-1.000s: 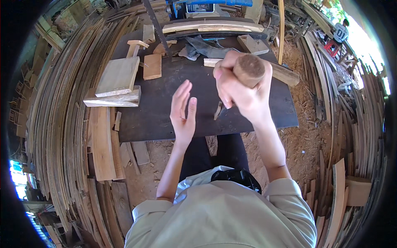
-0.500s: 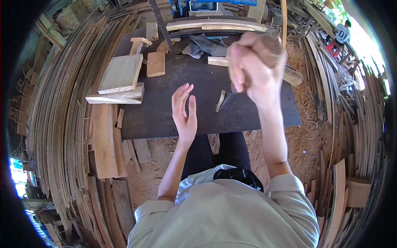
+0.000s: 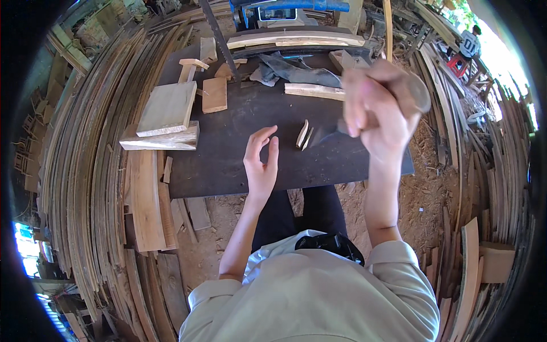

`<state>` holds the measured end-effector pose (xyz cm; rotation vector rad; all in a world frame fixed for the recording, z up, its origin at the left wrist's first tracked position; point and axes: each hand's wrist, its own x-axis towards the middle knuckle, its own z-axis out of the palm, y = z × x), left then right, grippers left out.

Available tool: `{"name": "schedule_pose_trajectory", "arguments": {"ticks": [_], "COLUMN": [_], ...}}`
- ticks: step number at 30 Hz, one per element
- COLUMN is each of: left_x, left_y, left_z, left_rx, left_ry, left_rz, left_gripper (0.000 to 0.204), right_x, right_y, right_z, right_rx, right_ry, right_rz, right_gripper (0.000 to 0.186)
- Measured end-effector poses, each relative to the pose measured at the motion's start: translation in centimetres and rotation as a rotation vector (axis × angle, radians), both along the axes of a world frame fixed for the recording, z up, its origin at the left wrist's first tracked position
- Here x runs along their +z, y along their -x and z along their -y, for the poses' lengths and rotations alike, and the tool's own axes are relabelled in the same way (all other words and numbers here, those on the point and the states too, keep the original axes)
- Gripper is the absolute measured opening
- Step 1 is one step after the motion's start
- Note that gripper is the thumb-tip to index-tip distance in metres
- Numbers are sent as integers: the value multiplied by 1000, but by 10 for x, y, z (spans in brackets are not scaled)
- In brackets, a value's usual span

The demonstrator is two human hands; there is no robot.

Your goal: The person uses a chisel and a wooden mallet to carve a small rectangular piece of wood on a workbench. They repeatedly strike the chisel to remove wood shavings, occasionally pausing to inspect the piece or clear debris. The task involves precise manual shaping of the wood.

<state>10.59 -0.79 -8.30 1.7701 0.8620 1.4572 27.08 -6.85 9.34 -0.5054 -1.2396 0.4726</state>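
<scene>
1. Nearest, over the front part of the dark tabletop (image 3: pixel 228 165), is the left hand (image 3: pixel 261 163). Its fingers curve loosely, the thumb standing apart, with nothing visible between them.

2. Just beyond it, two thin wood slivers (image 3: pixel 302 133) lie side by side on the tabletop. They look very light, stiff and easily snapped; a gentle pinch at mid-length should suit them, minding rough edges.

3. To the right, above the tabletop, the right hand (image 3: pixel 380 115) is wrapped around a wooden-handled tool (image 3: pixel 420 95); its fingers are closed on the handle, and the round butt shows beyond the fist. The thick handle should feel rigid, fairly solid and not too slippery, so a full-fist hold seems right.

4. A dark, blurred shape reaches from below the fist toward the slivers. It may be the tool's blade; its edge cannot be made out, so fingers are best kept off that end.

5. Farther back lies a pale wood strip (image 3: pixel 313 91), probably stiff and light, best lifted near its middle.

6. Behind it, a grey cloth (image 3: pixel 293 68) lies crumpled; it should be limp and could be gathered anywhere.
</scene>
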Motion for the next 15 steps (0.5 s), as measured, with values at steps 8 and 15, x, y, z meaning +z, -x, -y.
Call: {"name": "schedule_pose_trajectory", "arguments": {"ticks": [8,15], "left_x": [-2,5], "left_y": [-26,-12], "left_z": [-17,-23], "left_rx": [-16,-250], "left_ry": [-206,330], "left_rz": [-478,-62], "left_gripper": [20,20], "right_x": [-29,-33], "right_y": [-40,-43], "right_z": [58,90], "right_rx": [-47,-93], "right_ry": [-76,-101], "right_rz": [124,106], "right_gripper": [16,17]}}
